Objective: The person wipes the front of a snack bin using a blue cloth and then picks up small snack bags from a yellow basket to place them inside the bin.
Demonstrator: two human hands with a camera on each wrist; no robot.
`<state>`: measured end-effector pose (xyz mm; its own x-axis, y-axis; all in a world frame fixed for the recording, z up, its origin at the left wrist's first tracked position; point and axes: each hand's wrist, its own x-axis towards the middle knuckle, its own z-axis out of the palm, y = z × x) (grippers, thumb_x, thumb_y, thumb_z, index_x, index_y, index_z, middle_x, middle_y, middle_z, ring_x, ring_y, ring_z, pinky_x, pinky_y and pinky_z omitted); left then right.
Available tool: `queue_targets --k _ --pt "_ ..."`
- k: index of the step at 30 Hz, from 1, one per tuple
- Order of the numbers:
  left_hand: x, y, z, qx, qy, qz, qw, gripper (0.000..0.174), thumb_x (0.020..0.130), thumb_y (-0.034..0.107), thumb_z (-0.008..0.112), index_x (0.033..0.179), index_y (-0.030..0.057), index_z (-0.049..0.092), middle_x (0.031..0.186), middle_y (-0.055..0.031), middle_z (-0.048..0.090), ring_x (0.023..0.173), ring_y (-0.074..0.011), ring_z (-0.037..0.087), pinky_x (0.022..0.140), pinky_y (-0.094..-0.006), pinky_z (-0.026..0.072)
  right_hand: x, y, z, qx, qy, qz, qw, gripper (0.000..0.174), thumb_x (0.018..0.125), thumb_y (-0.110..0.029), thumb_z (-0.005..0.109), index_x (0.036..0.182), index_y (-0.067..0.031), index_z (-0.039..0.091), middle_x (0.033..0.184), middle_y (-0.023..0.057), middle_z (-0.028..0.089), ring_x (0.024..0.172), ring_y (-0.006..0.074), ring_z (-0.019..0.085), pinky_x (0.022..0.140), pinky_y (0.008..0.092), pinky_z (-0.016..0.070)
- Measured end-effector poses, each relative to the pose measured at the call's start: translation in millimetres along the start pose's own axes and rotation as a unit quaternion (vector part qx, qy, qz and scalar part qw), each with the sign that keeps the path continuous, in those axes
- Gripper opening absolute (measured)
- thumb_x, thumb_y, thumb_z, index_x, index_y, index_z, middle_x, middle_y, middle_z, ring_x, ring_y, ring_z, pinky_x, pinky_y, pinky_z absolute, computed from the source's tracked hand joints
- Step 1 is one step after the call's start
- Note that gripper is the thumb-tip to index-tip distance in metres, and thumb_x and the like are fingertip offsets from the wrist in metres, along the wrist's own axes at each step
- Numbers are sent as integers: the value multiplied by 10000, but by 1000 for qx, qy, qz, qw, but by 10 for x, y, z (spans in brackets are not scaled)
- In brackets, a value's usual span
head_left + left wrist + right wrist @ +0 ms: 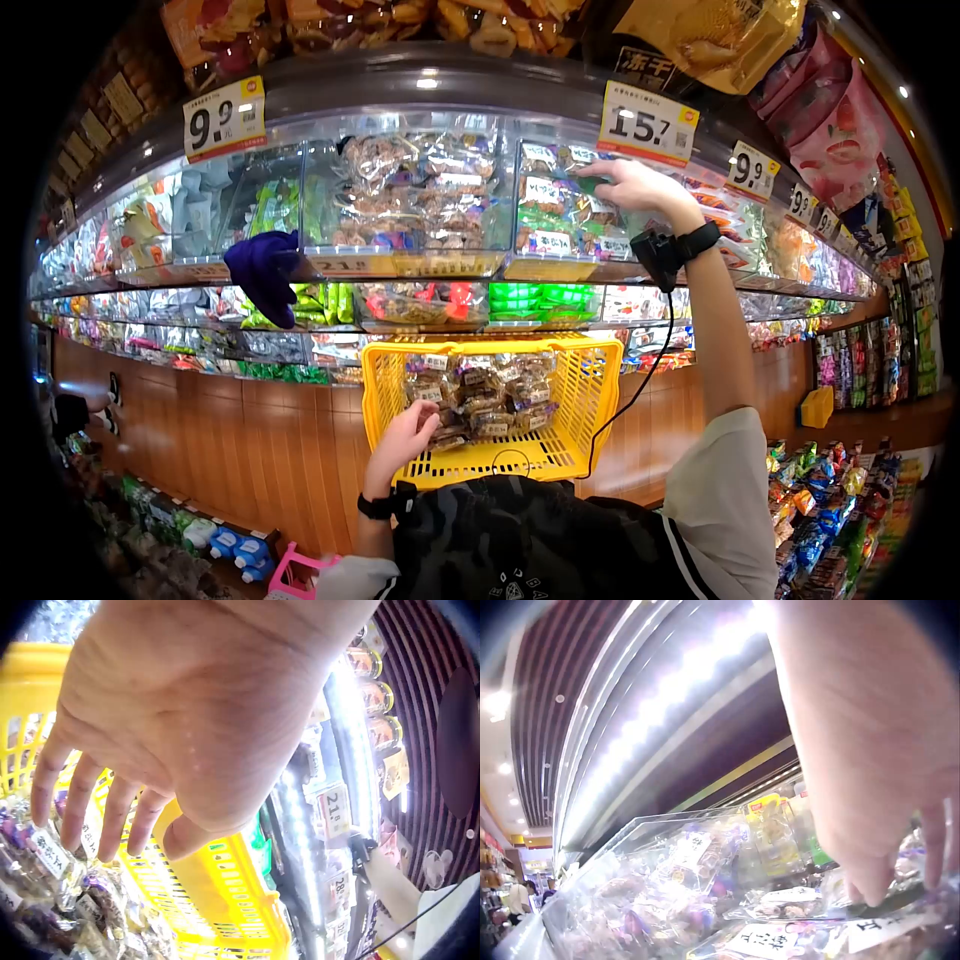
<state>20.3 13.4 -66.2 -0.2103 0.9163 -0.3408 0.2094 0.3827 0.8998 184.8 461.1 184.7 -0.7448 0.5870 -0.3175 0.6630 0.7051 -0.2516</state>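
Packs (541, 190) lie just under right grip (638, 187); cannot tell whether it pinches one. Left grip (408, 434) loose, holding nothing; basket (490, 346) with more packs (492, 425) below. Best: pinch one by edge, lift gently.

"What lies under the right hand (640, 190)?"

"White-labelled clear plastic packets (545, 193), in a clear rectangular plastic bin (516, 205); a white rectangular price card (648, 122) is just beyond that hand."

"And by the left hand (405, 440)?"

"A yellow rectangular plastic basket (490, 347), with brown clear-wrapped packets (490, 400) inside, mostly to that hand's right."
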Motion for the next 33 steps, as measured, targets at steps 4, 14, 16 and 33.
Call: queue_targets --k 4,14,16,33 --pt "227 -259 68 118 12 -46 992 388 962 281 575 1191 -31 574 1068 -240 673 958 -375 660 855 -421 519 -37 32 41 11 24 -2 1000 465 877 -167 546 1337 -151 610 1186 177 676 1085 297 645 963 383 486" --pt "683 -430 331 293 80 -122 945 676 928 305 598 1464 4 317 1477 -284 347 1328 -486 357 1075 -529 369 -393 -243 111 10 179 -98 979 349 941 -208 590 1259 -66 617 1107 166 691 1030 307 663 907 388 507" --pt "850 -917 504 339 143 -76 927 727 921 312 614 1478 -17 281 1448 -300 370 1325 -475 365 1082 -524 361 -781 -613 194 118 120 -214 962 296 929 -138 606 1214 -63 638 1050 155 702 992 312 672 862 391 521" --pt "1018 -577 394 172 186 -59 966 329 936 138 652 1196 -39 557 1054 -217 643 958 -344 626 766 -441 513 -1323 -702 2888 363 -271 -97 886 382 1011 -319 563 1253 -24 590 1004 137 709 905 218 683 809 336 528"
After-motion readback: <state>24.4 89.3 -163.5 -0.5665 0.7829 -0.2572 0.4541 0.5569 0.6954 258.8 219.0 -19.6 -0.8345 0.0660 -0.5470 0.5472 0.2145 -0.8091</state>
